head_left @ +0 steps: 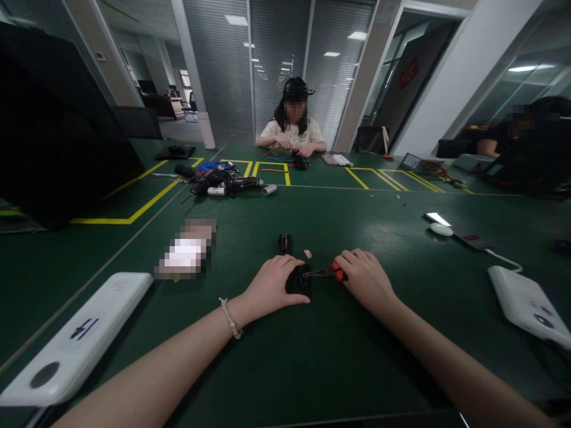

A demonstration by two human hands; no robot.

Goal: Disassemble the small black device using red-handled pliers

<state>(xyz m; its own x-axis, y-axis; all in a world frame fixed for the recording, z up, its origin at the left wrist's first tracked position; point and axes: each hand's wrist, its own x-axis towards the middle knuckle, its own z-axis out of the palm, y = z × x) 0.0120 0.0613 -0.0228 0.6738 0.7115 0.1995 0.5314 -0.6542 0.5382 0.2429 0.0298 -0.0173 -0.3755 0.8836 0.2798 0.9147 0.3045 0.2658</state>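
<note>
My left hand [274,280] grips a small black plastic part [298,282] on the green tabletop, its thumb along the near edge and its fingers over the far edge. Red-handled pliers [323,273] are in my right hand [363,276], which is closed around the handles. The thin jaws of the pliers point left and reach the black part; whether they are closed on something there is too small to tell. Just beyond my left hand lies another black piece [284,243]. A small pale scrap [307,254] rests beside it.
A white power-bank-like device [84,336] lies at left, a blurred-out object [187,249] beyond it. At right are another white device [529,303] with a cable and a white mouse-shaped item [441,229]. Tangled black tools and cables [218,180] lie farther back. A person [294,122] sits opposite.
</note>
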